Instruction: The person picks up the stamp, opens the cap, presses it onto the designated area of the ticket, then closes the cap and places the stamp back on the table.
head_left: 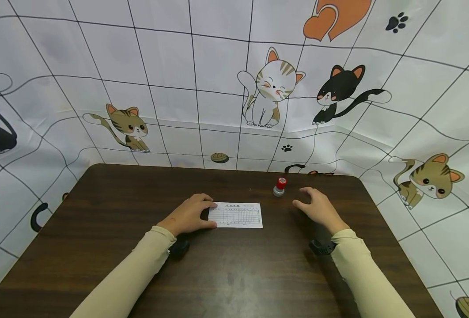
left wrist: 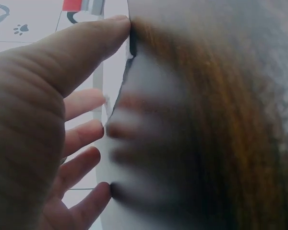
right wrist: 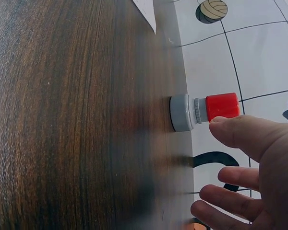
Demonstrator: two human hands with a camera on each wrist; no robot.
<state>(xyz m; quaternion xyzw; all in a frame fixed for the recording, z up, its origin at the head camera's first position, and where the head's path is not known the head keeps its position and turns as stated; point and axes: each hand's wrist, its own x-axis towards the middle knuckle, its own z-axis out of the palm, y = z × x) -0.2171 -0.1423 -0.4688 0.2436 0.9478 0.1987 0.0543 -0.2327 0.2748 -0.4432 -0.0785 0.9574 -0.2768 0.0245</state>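
A small white printed form with a ruled grid lies flat on the dark wood table. My left hand rests at its left edge, thumb and a fingertip touching the paper. In the left wrist view the thumb lies along the sheet and the other fingers are spread on the tabletop. A stamp with a red top and grey base stands upright right of the form. My right hand hovers just right of the stamp, fingers relaxed and apart, holding nothing. The right wrist view has its thumb overlapping the red top.
The brown table ends at a back edge not far beyond the stamp. White sheeting with a black grid and cartoon cats hangs behind and around it. Dark wrist-worn devices sit under both sleeves.
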